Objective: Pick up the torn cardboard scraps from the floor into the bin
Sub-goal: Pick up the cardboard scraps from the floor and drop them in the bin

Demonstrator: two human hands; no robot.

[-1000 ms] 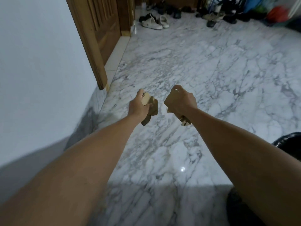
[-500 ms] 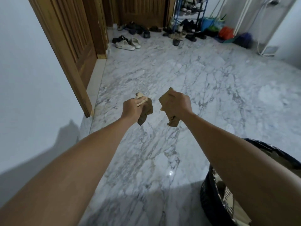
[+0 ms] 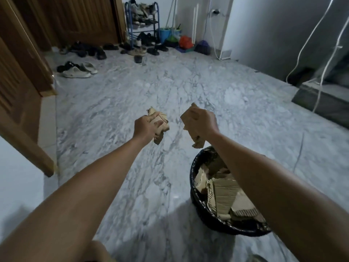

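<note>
Most of the view is taken up by the marble floor [image 3: 188, 87], on which no loose scraps can be made out between the hands and the shoe rack [image 3: 141, 21] at twelve o'clock. At five o'clock the black-lined bin [image 3: 196, 201] is seen, already loaded with torn cardboard [image 3: 224, 193]. A wooden door [image 3: 18, 76] is seen at nine o'clock, with pale sandals [image 3: 79, 70] near it at eleven.

One bundle of cardboard scraps [image 3: 162, 125] is clamped in the curled fingers of the left hand [image 3: 146, 127], held over bare floor at the bin's eleven o'clock. A second bundle of scraps [image 3: 190, 120] is gripped by the right hand [image 3: 203, 122], held just past the bin's far rim, at its twelve o'clock.

A miss is judged likely if either bundle is released now: neither is plainly over the opening, and light, ragged pieces could flutter or be caught on the liner's edge. A loose piece hanging below the right hand could be shed first.

Compared with half a second ago, far more of the bin has been brought into view and both bundles have been carried closer to it, the grips unchanged.
</note>
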